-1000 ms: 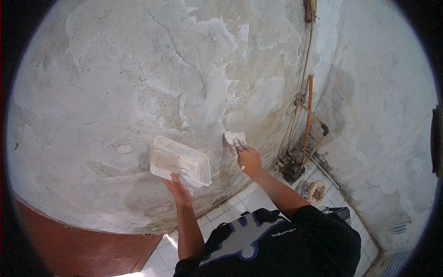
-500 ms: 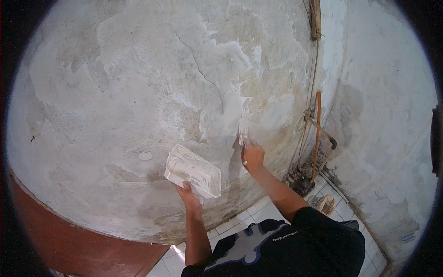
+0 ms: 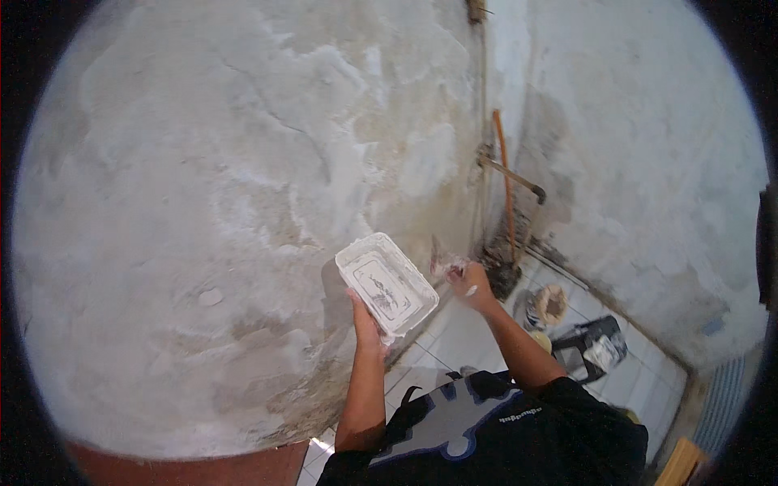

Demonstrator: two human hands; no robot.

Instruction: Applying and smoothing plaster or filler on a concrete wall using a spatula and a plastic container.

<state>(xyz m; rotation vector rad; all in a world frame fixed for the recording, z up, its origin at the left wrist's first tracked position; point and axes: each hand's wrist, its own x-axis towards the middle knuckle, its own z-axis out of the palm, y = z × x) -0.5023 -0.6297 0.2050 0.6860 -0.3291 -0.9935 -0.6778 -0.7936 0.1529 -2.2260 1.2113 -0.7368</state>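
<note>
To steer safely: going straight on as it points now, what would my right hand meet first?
Probably the patchy wall, touched first by the blurred tool in the right hand; the gap's depth is unclear.

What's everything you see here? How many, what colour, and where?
Tub: one, whitish, in left hand
Blurred tool: one, colour unclear, in right hand
Walls: two, patchy grey-white, ahead and right
Rod: one, orange, corner
Pipe: one, brownish, corner
Heap: one, dark, corner's foot
Open bag: one, beige, floor
Round thing: one, yellowish, beside bag
Bulky object: one, black and grey, beside bag
Floor tiles: many, white, below
Panel: one, reddish-brown, lower left
Wood pieces: two, brownish, top and lower right
Ribbed sheet: one, bluish-grey, lower right
Shirt: one, black, bottom
Hands: two, right one white-smudged, middle
</note>
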